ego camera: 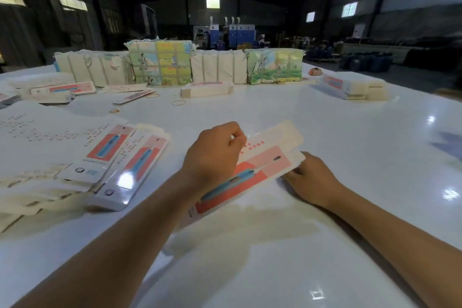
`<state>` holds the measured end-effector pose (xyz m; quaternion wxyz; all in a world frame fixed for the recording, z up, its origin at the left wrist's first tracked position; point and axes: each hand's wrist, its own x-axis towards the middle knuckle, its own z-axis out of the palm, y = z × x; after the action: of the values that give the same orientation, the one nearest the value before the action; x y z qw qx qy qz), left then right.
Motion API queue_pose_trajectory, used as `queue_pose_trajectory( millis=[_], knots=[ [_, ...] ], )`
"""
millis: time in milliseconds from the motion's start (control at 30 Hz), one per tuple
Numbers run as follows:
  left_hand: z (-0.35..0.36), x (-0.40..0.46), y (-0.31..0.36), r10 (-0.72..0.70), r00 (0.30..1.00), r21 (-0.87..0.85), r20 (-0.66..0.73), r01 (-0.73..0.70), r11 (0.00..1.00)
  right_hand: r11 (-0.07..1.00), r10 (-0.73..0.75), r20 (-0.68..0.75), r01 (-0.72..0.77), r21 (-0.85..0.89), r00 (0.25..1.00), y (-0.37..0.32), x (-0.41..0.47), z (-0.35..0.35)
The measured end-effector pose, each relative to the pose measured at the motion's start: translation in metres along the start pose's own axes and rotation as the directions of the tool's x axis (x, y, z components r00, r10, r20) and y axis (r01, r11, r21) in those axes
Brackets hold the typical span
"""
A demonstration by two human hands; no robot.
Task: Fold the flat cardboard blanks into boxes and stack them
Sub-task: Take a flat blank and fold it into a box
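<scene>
Centre frame: left hand (215, 152) and right hand (310, 177) grip a cardboard blank (260, 165) on the bench (350, 132) | left hand hides its middle | print unreadable

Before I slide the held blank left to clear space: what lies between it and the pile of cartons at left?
In the head view, only bare white table separates the blank from the cartons.
</scene>
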<state>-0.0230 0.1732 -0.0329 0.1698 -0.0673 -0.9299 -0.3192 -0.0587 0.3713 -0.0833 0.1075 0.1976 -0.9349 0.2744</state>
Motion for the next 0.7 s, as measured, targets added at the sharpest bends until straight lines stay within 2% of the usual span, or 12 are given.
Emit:
queue_pose_trajectory(
  millis=[200,233,300,333,367,400,433,467,533,567,633,700],
  knots=[
    [0.027,-0.020,-0.014,0.223,0.974,0.145,0.037,-0.226,0.963,0.998,-0.015,0.059,0.018,-0.055,0.998,0.009,0.002,-0.004],
    [0.026,-0.019,-0.016,0.239,0.970,0.138,0.033,-0.241,0.961,1.000,0.001,0.027,-0.001,0.006,1.000,0.009,0.002,-0.004],
    [0.024,-0.019,-0.018,0.227,0.974,0.112,-0.012,-0.224,0.968,0.960,0.104,-0.092,-0.076,0.271,0.990,0.003,0.002,-0.005],
    [0.023,-0.019,-0.019,0.223,0.974,0.110,-0.037,-0.218,0.970,0.889,0.186,-0.133,-0.109,0.445,0.973,0.001,0.002,-0.006],
    [0.022,-0.019,-0.020,0.228,0.972,0.124,-0.053,-0.220,0.968,0.768,0.272,-0.111,-0.146,0.623,0.956,0.001,0.004,-0.008],
    [0.021,-0.019,-0.021,0.238,0.969,0.146,-0.059,-0.228,0.963,0.628,0.318,-0.038,-0.181,0.757,0.947,0.000,0.004,-0.011],
    [0.020,-0.020,-0.022,0.248,0.967,0.156,-0.062,-0.236,0.959,0.516,0.298,0.051,-0.206,0.831,0.953,-0.001,0.002,-0.013],
    [0.019,-0.021,-0.023,0.251,0.966,0.147,-0.065,-0.240,0.960,0.477,0.231,0.115,-0.216,0.852,0.966,-0.002,-0.001,-0.014],
    [0.017,-0.023,-0.024,0.248,0.966,0.130,-0.071,-0.237,0.963,0.512,0.109,0.167,-0.199,0.835,0.980,-0.004,-0.005,-0.011],
    [0.018,-0.023,-0.024,0.245,0.967,0.147,-0.070,-0.233,0.961,0.529,0.099,0.165,-0.192,0.826,0.981,-0.003,-0.006,-0.009],
    [0.020,-0.023,-0.022,0.242,0.970,0.279,-0.031,-0.224,0.934,0.515,0.158,0.121,-0.186,0.837,0.980,-0.003,-0.005,-0.008],
    [0.022,-0.024,-0.019,0.247,0.968,0.465,0.052,-0.243,0.851,0.495,0.230,0.043,-0.155,0.855,0.972,-0.003,-0.003,-0.012]
  ],
)
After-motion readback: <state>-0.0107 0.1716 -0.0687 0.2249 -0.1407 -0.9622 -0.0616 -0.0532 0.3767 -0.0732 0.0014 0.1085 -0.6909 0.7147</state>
